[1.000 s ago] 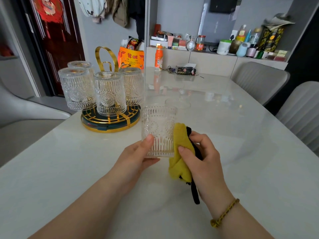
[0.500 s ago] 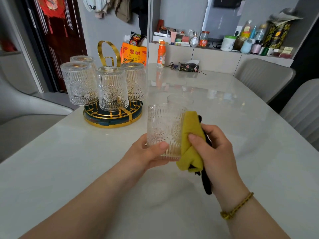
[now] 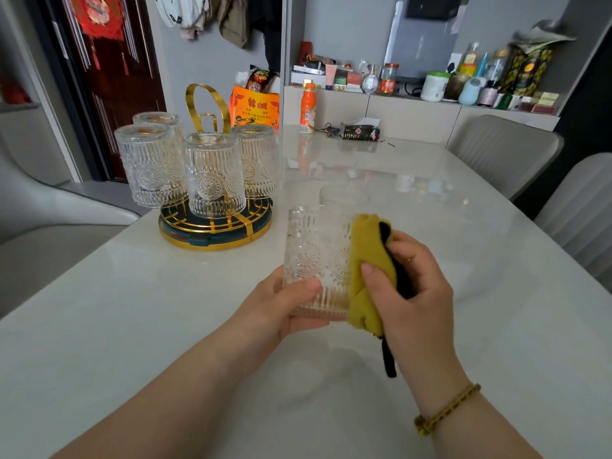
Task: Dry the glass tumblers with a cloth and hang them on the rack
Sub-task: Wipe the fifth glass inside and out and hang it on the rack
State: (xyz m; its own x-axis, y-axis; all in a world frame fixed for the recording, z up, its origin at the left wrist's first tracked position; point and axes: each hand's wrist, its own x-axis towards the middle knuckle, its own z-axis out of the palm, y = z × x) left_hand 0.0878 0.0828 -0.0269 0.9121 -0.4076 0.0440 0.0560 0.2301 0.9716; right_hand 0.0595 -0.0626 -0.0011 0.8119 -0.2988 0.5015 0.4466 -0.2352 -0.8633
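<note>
My left hand (image 3: 284,303) grips a patterned glass tumbler (image 3: 316,256) near its base and holds it upright above the white table (image 3: 132,309). My right hand (image 3: 410,286) holds a bunched yellow and black cloth (image 3: 367,260) pressed against the tumbler's right side. Another clear tumbler (image 3: 344,195) stands on the table just behind it. At the left, several tumblers hang upside down on the round gold rack (image 3: 215,230), among them a front one (image 3: 213,177).
An orange bottle (image 3: 308,107), keys and a dark PINO box (image 3: 361,132) lie at the table's far end. Grey chairs (image 3: 503,150) line the right side, another chair is at the left. A cluttered shelf runs along the back wall.
The held tumbler and both hands have shifted slightly right and up in view. The cloth slid up along the tumbler's right side. The rack glasses stay put.
</note>
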